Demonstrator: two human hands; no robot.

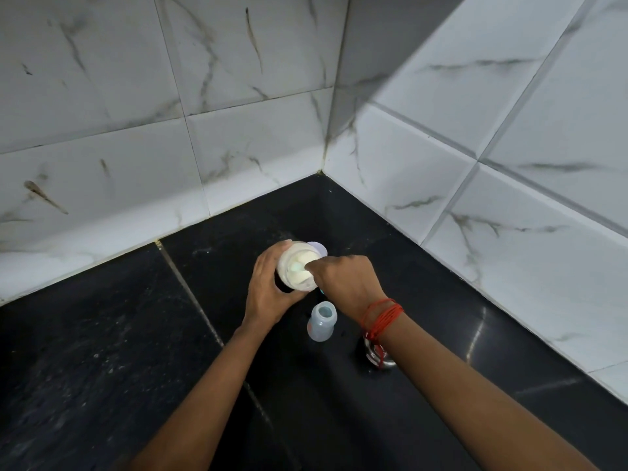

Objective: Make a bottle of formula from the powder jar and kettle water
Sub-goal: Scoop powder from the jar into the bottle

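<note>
Near the back corner of the black counter (102,351), the left hand (268,290) wraps its fingers round the open powder jar (289,278). The right hand (346,280) dips curled fingers into the jar's mouth, apparently pinching a pale scoop (295,265). The baby bottle (322,321) stands uncapped just beside the jar on its near side, and I cannot tell whether it holds water yet. I'd judge the job is barely midway: the jar is opened and scooping is in hand, but powder has to go in and the bottle has to be closed and shaken.
</note>
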